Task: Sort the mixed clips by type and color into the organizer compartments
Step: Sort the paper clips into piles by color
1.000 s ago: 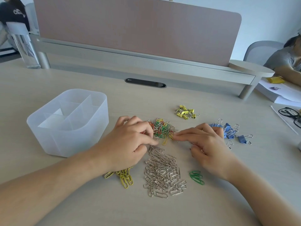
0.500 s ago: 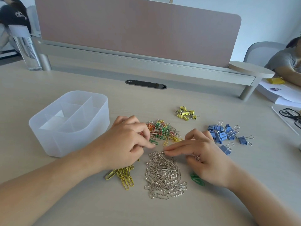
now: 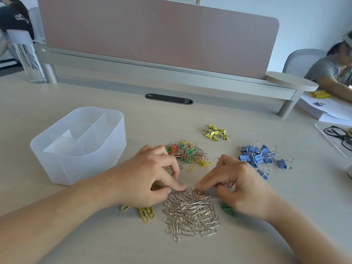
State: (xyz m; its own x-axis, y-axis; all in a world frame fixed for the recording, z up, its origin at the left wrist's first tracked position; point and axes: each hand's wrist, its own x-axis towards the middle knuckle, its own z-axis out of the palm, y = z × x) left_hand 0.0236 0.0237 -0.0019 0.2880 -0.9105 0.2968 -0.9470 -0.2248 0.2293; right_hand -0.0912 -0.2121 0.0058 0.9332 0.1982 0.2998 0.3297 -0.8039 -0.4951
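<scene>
At the far left the translucent organizer [image 3: 57, 164] stands on the surface [image 3: 266, 235], and we see no clips in its compartments. Our left hand [image 3: 144, 180] has its fingers curled, thumb and forefinger drawn together at the far edge of the silver paper clips [image 3: 190, 212]. We cannot tell whether a clip sits between them. Under its wrist lie the yellow paper clips [image 3: 146, 214]. Beyond the hands is the mixed pile [image 3: 188, 155] of red, green, yellow and silver.

Our right hand [image 3: 240, 189] stretches its forefinger to the silver heap, while its other fingers curl round a few loose clips [image 3: 230, 184]. The green paper clips [image 3: 228, 210] lie just by its heel. Farther right are the yellow binder clips [image 3: 216, 132] and the blue binder clips [image 3: 257, 155].

We judge the paper clips light, thin, smooth and apt to hook into one another. We should pinch one across its loops with the fingertips and lift it free of its neighbours. The binder clips are stiffer and bulkier, so the body or a wire handle gives an easy hold.

A second ago both hands' fingertips were in the mixed pile. Since then they have drawn back toward us onto the silver heap, and every pile and the organizer lie as before.
</scene>
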